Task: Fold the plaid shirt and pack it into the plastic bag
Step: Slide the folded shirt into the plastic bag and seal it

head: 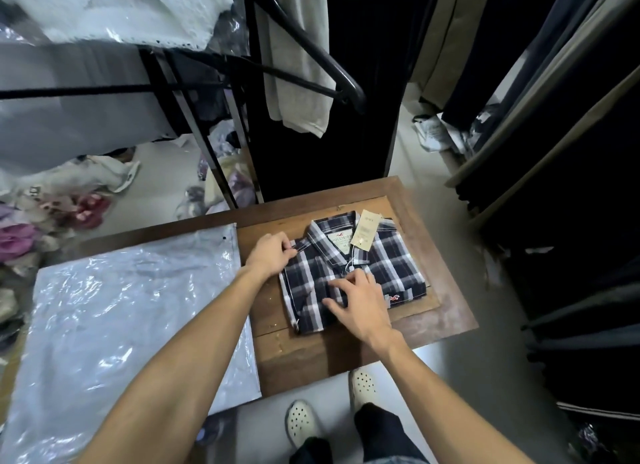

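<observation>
- Plaid cotton in navy, white and grey: the plaid shirt (367, 273) lies folded into a compact rectangle on the right half of the wooden counter (446, 311), collar pointing away from the person, a small red logo showing at its right edge.
- A beige paper tag (365, 233) hangs from the collar area and rests across the upper part of the shirt, tilted slightly.
- The left hand (270, 254) sits at the shirt's upper left corner, fingers curled and pinching the fabric edge just beside the collar.
- The right hand (360, 299) lies on the front of the shirt, fingers spread and resting flat on the cloth (nothing is gripped by it).
- The plastic bag (114, 321) lies flat and crinkled on the left half of the counter, just beside the shirt but not touching it; the left forearm crosses over its right edge.
- Below the counter, two feet in cream perforated clogs (363, 387) stand on a pale floor.
- Beyond the counter, dark garments hang from a rack, with a black hanger (311, 55) and a pale cloth (298, 68) in front of them.
- To the far left, a heap of mixed clothes (52, 214) lies on the floor (pinks, purples and whites; single items cannot be told apart).
</observation>
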